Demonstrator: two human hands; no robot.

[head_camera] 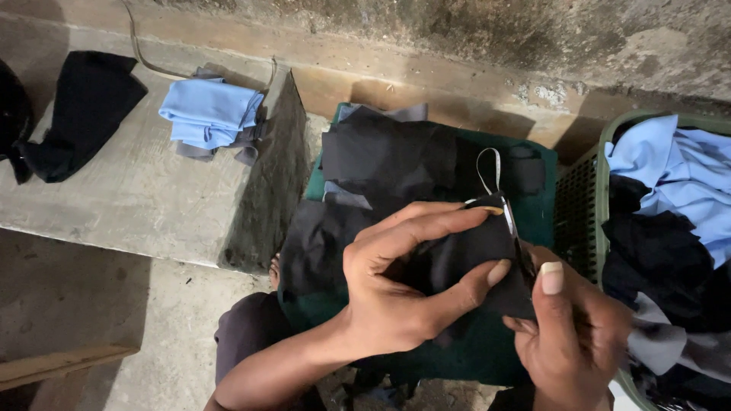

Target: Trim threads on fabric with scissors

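The black fabric piece (pixel 472 259) is held lower centre-right of the frame, between both hands. It is pinched by the left hand (pixel 400 285), fingers over the top edge and thumb underneath. Its right edge is gripped by the right hand (pixel 567 335), thumb raised against it. The long axis runs roughly left to right, so both hands are equally near. A white strap loop (pixel 487 169) is seen just above, over the green cloth (pixel 544 221).
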